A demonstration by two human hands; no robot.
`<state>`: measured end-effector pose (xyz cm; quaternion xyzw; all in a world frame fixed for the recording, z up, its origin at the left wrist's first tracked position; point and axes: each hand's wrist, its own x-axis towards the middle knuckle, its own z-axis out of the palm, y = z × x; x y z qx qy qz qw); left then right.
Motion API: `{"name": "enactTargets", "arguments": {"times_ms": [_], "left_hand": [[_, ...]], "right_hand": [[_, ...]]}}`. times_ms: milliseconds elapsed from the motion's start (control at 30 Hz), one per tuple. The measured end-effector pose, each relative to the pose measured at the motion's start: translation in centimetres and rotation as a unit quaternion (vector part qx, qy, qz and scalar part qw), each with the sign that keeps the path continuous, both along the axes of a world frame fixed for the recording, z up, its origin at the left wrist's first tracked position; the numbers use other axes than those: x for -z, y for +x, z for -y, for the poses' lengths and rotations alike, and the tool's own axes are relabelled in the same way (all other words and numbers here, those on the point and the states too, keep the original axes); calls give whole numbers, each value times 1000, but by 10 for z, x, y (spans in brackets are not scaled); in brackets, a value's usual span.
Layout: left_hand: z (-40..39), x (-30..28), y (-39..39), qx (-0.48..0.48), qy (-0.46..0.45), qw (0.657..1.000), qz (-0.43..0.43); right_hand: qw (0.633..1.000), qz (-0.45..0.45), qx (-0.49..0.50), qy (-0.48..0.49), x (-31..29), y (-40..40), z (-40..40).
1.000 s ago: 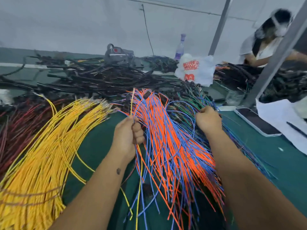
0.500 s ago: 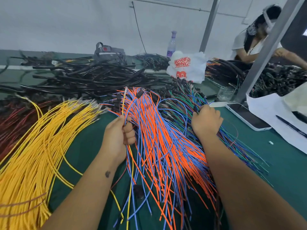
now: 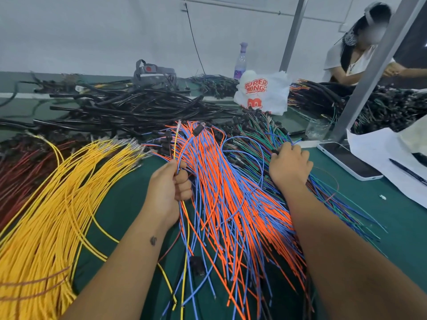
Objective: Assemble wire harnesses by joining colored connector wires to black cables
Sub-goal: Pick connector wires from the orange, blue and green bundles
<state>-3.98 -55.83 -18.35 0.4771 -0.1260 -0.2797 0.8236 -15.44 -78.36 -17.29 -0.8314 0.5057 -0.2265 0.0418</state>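
Many yellow wires (image 3: 57,204) lie in a big fan at the left of the frame, on the green table (image 3: 404,215). Black cables (image 3: 129,109) sit in a heap behind them, at the upper middle. Next comes the left hand (image 3: 169,188). Its fingers (image 3: 183,181) are curled tight around a few thin wires, yellow and blue, that stick up out of the fist. Just to its right lies the orange and blue wire pile (image 3: 231,204). These wires run long from the top of the frame down toward the person. Right of that, the right hand (image 3: 288,167) reaches into the green and blue wires (image 3: 258,139) and pinches something small and dark. The right hand is nearer that pile, so I think it picks the next wire there.
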Motion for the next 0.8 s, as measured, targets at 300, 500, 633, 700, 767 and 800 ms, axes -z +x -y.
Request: {"name": "enactTargets", "arguments": {"times_ms": [300, 500, 633, 700, 767, 800], "left_hand": [[2, -1, 1, 16, -9, 1000, -21], [0, -3, 1, 32, -24, 998, -43], [0, -3, 0, 35, -26, 998, -39], [-1, -3, 0, 35, -24, 998, -35], [-1, -3, 0, 38, -27, 998, -36], [-1, -3, 0, 40, -29, 998, -38]], "right_hand": [[999, 1, 22, -29, 6, 2, 4], [985, 113, 30, -128, 7, 3, 2], [955, 285, -7, -83, 6, 0, -1], [927, 371, 0, -60, 5, -2, -2], [888, 456, 17, -49, 3, -4, -2], [871, 489, 25, -44, 2, -4, -1]]}}
